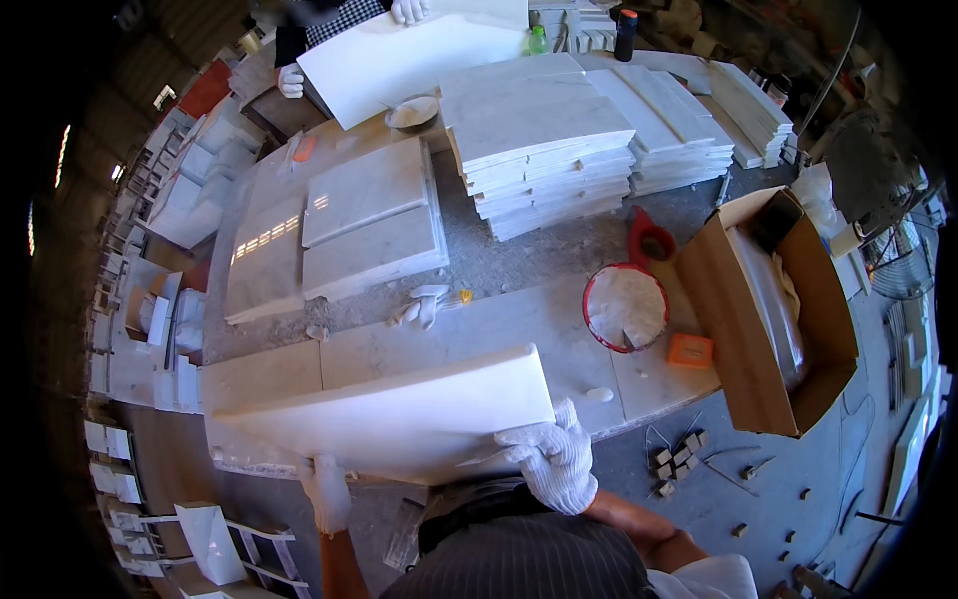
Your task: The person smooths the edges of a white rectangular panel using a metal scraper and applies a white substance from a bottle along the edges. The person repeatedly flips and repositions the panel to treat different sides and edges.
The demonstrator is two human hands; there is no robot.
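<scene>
A white stone slab point(399, 414) is tilted up at the near edge of the worktable, close to my body. My left hand point(325, 492), in a white knit glove, is closed on its lower left edge, with the fingertips hidden behind the slab. At the slab's right end my gloved right hand point(549, 457) grips the edge, fingers bent across its face. A thin pointed shape shows by those fingers, and I cannot make out what it is. Beyond the slab lie crumpled white gloves point(424, 305). A red-rimmed tub of white powder point(626, 307) stands to the right.
Stacks of marble slabs point(539, 120) fill the far side, and more slabs point(369, 215) lie at the left. An open cardboard box point(714, 290) stands right, beside an orange block point(691, 350) and red tape roll point(651, 242). Across the table a co-worker's gloved hands hold another slab point(399, 60).
</scene>
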